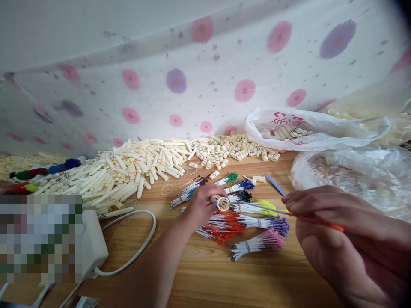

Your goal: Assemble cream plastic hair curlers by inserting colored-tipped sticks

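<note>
My left hand (203, 204) is closed around a cream slotted plastic tube (221, 202), its open round end facing me. At the right, my right hand (340, 239) pinches a thin pen-refill-like stick (316, 220) with an orange end, its pale tip pointing left toward the tube. Beneath the hands lie loose orange-and-white sticks (224, 226). Around them are bundles of similar sticks: pink (260, 244), purple (269, 224), yellow (257, 208), black (240, 196), blue (241, 186) and green (227, 178).
A heap of cream tubes (144, 162) and a pile of short slotted pieces (221, 149) lie along the back. Plastic bags (321, 128) stand at the right. A scissors-like blade (274, 185) lies nearby. A white power strip (93, 239) with cables sits at the left.
</note>
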A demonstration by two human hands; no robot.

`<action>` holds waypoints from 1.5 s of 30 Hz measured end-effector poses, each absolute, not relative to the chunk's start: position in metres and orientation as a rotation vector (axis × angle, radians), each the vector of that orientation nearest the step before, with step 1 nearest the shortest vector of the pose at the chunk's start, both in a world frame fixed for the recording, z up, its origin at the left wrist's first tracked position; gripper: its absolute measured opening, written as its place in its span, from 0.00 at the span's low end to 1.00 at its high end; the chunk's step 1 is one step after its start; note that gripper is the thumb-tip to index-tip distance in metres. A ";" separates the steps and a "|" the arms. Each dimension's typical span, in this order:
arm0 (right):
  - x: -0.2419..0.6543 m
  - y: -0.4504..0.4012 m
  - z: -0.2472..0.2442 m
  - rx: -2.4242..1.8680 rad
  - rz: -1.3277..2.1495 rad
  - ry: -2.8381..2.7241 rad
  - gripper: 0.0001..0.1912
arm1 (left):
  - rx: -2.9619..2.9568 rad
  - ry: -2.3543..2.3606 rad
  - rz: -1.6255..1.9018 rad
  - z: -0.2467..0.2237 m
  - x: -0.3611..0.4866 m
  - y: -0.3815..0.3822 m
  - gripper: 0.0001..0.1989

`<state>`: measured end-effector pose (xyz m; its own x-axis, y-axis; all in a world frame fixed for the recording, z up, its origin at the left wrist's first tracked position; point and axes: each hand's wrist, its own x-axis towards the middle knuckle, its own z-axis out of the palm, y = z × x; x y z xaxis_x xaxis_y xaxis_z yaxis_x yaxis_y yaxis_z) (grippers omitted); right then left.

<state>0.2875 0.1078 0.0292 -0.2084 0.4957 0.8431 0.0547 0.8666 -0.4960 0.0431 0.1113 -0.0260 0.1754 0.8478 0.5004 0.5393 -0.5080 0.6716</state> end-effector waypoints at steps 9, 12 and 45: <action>0.271 0.113 0.036 -0.176 0.281 -1.972 0.11 | 2.179 1.282 1.161 -0.028 0.044 0.112 0.04; 0.264 0.116 0.030 -0.180 0.311 -1.968 0.13 | 2.169 1.302 1.123 -0.028 0.044 0.112 0.06; 0.249 0.130 0.005 -0.447 0.294 -1.923 0.11 | 2.321 1.426 1.105 -0.011 0.048 0.100 0.26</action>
